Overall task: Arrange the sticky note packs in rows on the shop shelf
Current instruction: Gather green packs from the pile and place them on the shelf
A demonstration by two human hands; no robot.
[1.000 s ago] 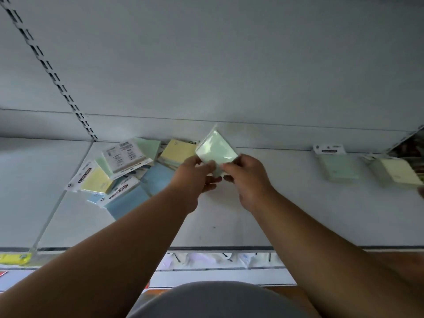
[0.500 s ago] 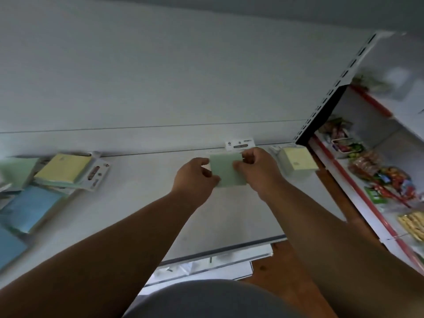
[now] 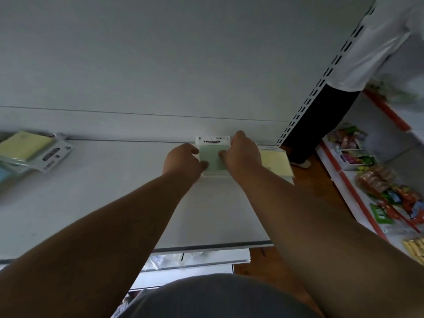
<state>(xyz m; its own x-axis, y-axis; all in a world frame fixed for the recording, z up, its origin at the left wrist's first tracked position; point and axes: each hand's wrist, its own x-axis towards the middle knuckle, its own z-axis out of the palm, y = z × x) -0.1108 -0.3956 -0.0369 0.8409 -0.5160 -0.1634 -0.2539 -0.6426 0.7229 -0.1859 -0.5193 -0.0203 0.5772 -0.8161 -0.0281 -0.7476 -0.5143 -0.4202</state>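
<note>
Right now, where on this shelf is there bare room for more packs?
Bare shelf runs between the yellow pack at far left and the left hand. Crowded at right: green pack, right hand, pale yellow pack.

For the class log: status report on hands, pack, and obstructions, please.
Left hand and right hand both on green pack. Pack at shelf back, beside yellow pack. Nothing obstructing.

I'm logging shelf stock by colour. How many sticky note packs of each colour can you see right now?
Green pack, between both hands: 1
Yellow packs: 2
Blue pack, at left edge: 1
Total: 4
</note>
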